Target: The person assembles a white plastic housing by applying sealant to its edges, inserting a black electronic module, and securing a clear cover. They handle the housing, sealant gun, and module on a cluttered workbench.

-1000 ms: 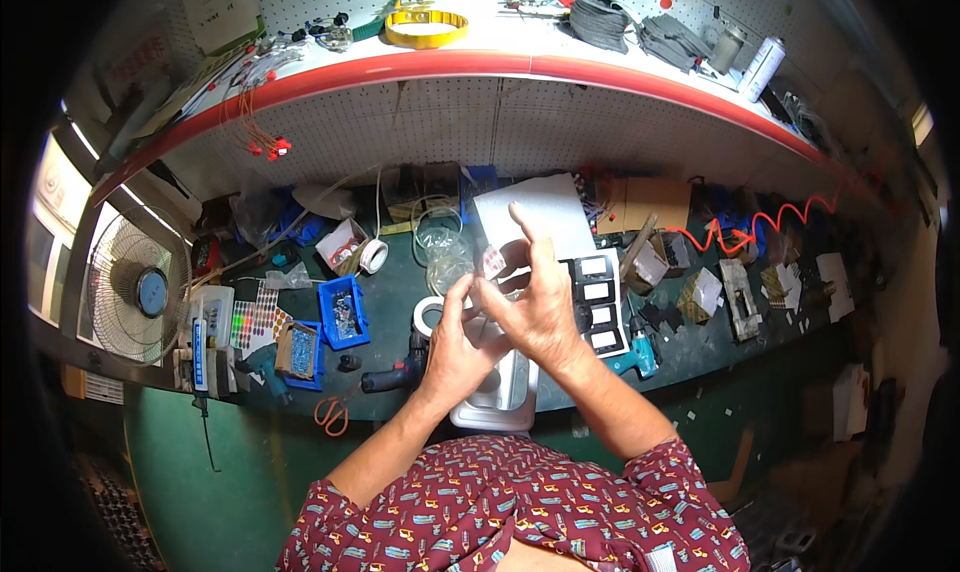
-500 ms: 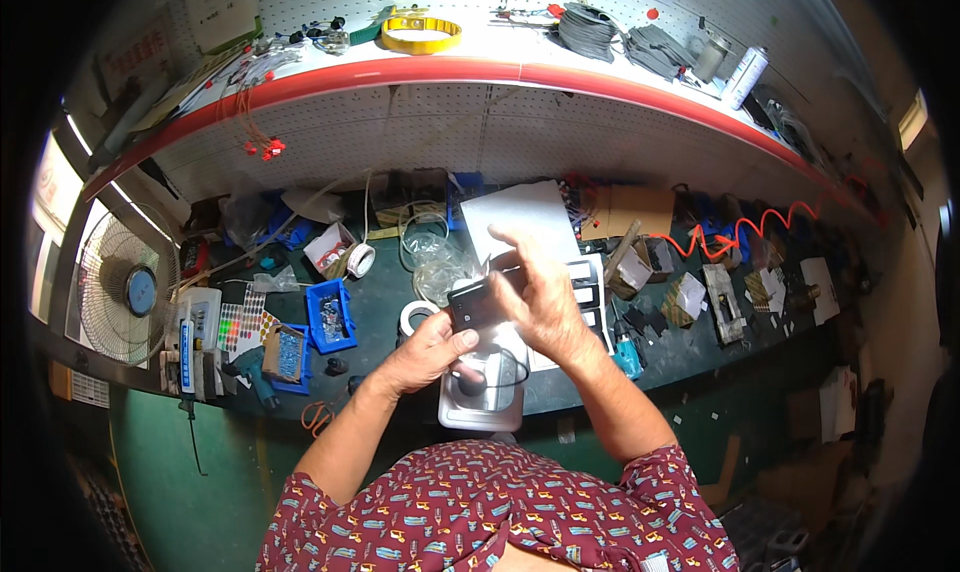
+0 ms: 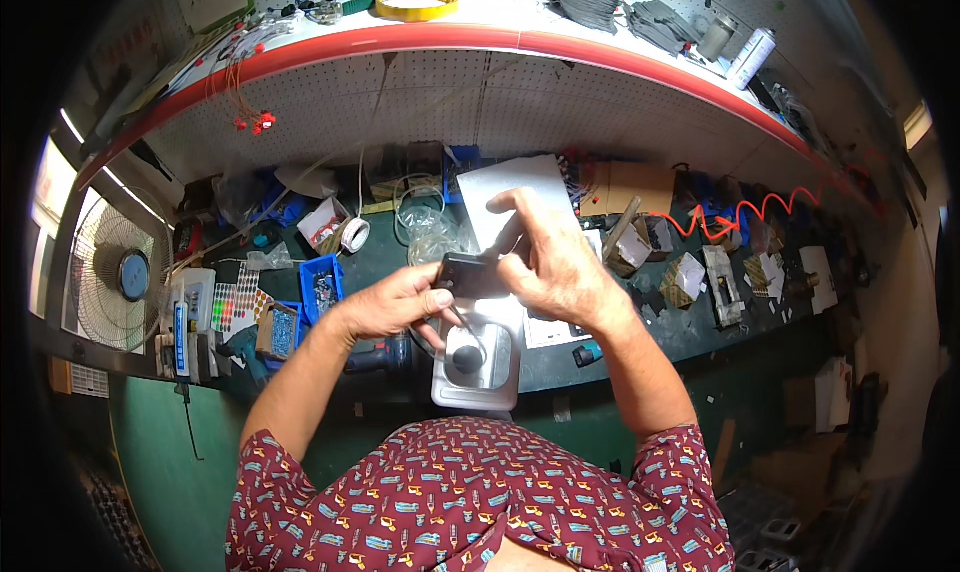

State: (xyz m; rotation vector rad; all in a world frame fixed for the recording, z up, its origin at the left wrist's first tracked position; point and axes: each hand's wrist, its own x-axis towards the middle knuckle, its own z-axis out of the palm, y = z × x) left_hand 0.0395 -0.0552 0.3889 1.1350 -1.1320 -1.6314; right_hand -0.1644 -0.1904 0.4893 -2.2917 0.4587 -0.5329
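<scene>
While the left hand (image 3: 392,305) pinches a flat, smooth black box (image 3: 468,276), thumb on top, near the pale, round-cornered tray (image 3: 475,401), the right hand (image 3: 565,277) bends at its right end, forefinger stretched forward; whether it grips, I cannot tell.

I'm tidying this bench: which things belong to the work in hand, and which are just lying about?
In use, it seems:
black rectangular case, held by the left hand, right hand close by
pale grey, round-cornered housing below the hands

Lying about, apparently:
shiny yellow ring on the red-edged shelf
coiled orange hose
white cylindrical spray can
</scene>
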